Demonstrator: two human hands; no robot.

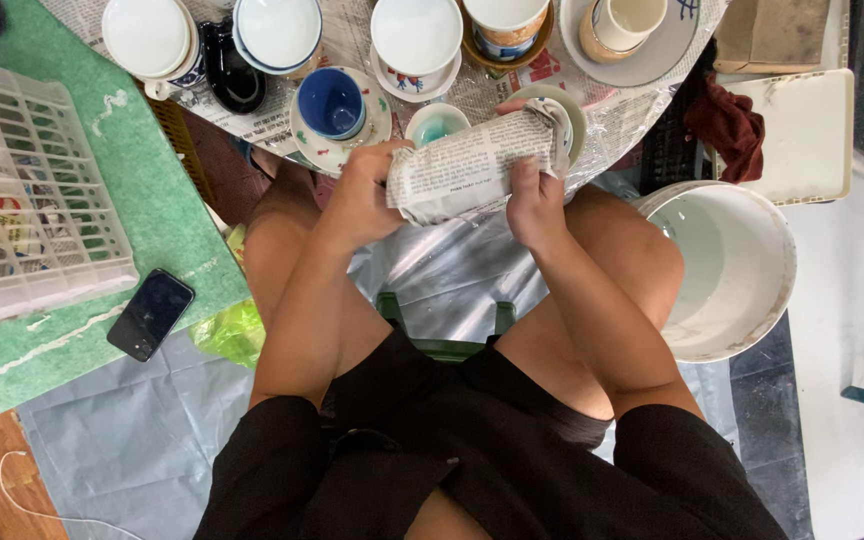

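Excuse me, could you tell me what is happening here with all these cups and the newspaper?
A seated person holds a bundle wrapped in newspaper over their lap, the left hand gripping one end and the right hand the underside. What is inside is hidden. In front, cups, bowls and saucers stand on spread newspaper, among them a blue cup on a saucer. A white bucket sits to the right, a white plastic crate and a black phone to the left.
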